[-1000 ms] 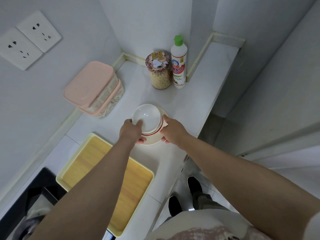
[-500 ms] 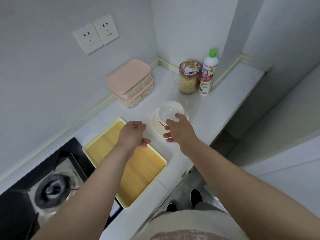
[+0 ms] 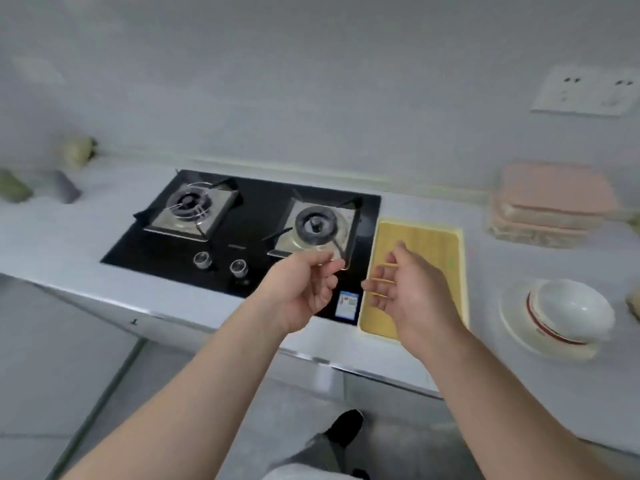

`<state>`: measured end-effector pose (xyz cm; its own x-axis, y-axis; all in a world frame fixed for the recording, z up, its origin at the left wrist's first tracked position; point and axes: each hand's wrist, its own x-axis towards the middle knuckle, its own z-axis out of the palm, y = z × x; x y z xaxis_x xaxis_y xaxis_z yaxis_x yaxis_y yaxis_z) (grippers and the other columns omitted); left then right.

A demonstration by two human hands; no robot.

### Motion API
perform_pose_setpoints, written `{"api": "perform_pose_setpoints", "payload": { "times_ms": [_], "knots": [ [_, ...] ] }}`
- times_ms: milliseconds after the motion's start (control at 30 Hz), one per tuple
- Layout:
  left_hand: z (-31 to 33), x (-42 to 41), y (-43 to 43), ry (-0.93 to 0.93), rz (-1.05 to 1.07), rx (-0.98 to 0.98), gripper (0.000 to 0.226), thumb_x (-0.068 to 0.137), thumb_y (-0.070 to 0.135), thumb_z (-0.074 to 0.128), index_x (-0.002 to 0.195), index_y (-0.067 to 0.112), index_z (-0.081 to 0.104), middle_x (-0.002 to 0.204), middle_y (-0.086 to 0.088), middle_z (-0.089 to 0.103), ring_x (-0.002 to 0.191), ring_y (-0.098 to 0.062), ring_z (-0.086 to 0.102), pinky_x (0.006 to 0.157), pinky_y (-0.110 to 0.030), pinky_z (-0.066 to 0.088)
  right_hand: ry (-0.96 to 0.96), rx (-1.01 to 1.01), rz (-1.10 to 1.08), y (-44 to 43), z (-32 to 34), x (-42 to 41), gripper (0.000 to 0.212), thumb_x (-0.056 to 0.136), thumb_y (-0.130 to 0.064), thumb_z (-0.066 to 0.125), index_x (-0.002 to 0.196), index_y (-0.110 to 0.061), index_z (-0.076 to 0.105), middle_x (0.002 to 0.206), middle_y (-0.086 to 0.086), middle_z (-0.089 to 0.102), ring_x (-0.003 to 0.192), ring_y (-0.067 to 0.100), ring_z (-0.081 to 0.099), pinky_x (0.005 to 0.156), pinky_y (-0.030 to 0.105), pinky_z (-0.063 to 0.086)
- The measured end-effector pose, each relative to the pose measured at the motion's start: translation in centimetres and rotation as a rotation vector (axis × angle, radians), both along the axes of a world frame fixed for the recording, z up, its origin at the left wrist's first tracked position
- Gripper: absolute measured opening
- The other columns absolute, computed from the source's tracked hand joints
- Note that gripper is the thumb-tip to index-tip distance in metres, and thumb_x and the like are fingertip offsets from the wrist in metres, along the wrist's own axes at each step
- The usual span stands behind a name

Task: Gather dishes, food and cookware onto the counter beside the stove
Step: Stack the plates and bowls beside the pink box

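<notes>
Both forearms reached forward from the bottom of the view, bare and angled slightly toward each other, with the hands raised in the air near the front edge of the counter. The left hand was turned with its palm facing right. Its fingers were loosely curled and its thumb was up, and it held nothing. In the view it lay over the front right corner of the black stove, just below the right burner. The right hand faced it palm to palm, a small gap apart. Its fingers were nearly straight, a little spread and pointing left, and it too was empty. It overlapped the yellow tray, which lay flat on the counter against the stove's right side.

The nested white bowls, with a red stripe on the outside, sat on a white plate on the counter. They were to the right of the tray, apart from it and well clear of both hands. Farther back by the wall stood the stacked pink-lidded containers. Two wall sockets were mounted above them. The left burner and two knobs showed on the stove. A dark shoe stood on the floor below. The far left of the counter was too blurred to make out.
</notes>
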<state>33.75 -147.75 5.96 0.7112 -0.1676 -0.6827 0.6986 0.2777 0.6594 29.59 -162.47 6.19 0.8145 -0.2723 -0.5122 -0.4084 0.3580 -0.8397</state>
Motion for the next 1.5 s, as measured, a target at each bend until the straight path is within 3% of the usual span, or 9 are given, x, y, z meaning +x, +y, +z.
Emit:
{"api": "perform_pose_setpoints", "payload": {
  "times_ms": [167,367,433,533,700,967,1233,1500],
  "knots": [
    [1.3,-6.7,10.9,0.069,0.377,0.004,0.008,0.098,0.011,0.054,0.091,0.009,0.058,0.079,-0.005,0.071,0.036,-0.007,0.050,0.034,-0.014,0.040,-0.016,0.071,0.279,10.6,1.6,-1.4,0.024,0.104,-0.035,0.047,0.095,-0.015,0.058,0.075,0.004,0.063,0.063,0.019,0.064,0.053,0.029,0.049],
    [2.3,-16.9,24.5,-0.019,0.778,-0.068,0.007,0.097,0.013,0.052,0.098,0.010,0.058,0.069,-0.001,0.068,0.036,-0.007,0.047,0.033,-0.013,0.036,-0.058,0.079,0.629,25.0,3.5,-6.1,0.024,0.105,-0.033,0.045,0.094,-0.014,0.055,0.076,0.005,0.060,0.059,0.018,0.060,0.055,0.030,0.045],
    [2.0,-20.1,27.7,-0.029,0.853,-0.086,0.010,0.097,0.014,0.052,0.105,0.011,0.057,0.067,0.000,0.067,0.036,-0.007,0.047,0.032,-0.014,0.035,-0.076,0.086,0.705,29.0,3.4,-8.0,0.024,0.105,-0.032,0.046,0.092,-0.015,0.054,0.075,0.005,0.059,0.059,0.019,0.059,0.054,0.030,0.043],
    [1.8,-25.7,33.7,-0.053,0.983,-0.150,0.006,0.096,0.013,0.051,0.094,0.013,0.056,0.071,-0.001,0.066,0.036,-0.007,0.046,0.032,-0.013,0.034,-0.081,0.085,0.828,36.6,3.1,-11.9,0.023,0.105,-0.032,0.046,0.091,-0.016,0.053,0.071,0.004,0.059,0.056,0.018,0.058,0.050,0.028,0.043],
    [1.8,-35.2,44.4,-0.084,1.184,-0.125,0.017,0.097,0.014,0.049,0.080,0.015,0.053,0.070,-0.002,0.064,0.036,-0.007,0.044,0.033,-0.012,0.031,-0.068,0.109,0.943,49.6,2.1,-19.1,0.022,0.104,-0.033,0.046,0.089,-0.017,0.052,0.066,0.002,0.058,0.049,0.015,0.058,0.048,0.025,0.042],
    [0.9,-49.8,60.3,-0.087,1.490,-0.099,0.015,0.098,0.017,0.048,0.083,0.016,0.052,0.067,-0.001,0.063,0.037,-0.008,0.042,0.033,-0.015,0.031,-0.029,0.086,1.177,67.9,1.4,-30.7,0.022,0.105,-0.032,0.046,0.092,-0.016,0.052,0.072,0.005,0.058,0.052,0.016,0.058,0.048,0.027,0.042],
    [-1.5,-53.7,71.9,-0.029,1.625,-0.134,0.019,0.099,0.016,0.047,0.081,0.015,0.051,0.066,-0.001,0.060,0.036,-0.008,0.041,0.032,-0.015,0.028,-0.004,0.059,1.375,82.9,-0.1,-35.6,0.017,0.103,-0.026,0.045,0.092,-0.016,0.053,0.075,0.004,0.059,0.054,0.016,0.058,0.048,0.027,0.043],
    [-2.7,-52.5,88.6,0.058,1.742,-0.040,0.023,0.098,0.015,0.048,0.076,0.013,0.053,0.068,-0.004,0.060,0.036,-0.008,0.043,0.033,-0.013,0.029,0.080,0.070,1.476,102.2,-2.8,-33.5,0.015,0.100,-0.028,0.047,0.095,-0.016,0.055,0.080,0.006,0.059,0.060,0.018,0.058,0.051,0.028,0.044]
  ]
}}
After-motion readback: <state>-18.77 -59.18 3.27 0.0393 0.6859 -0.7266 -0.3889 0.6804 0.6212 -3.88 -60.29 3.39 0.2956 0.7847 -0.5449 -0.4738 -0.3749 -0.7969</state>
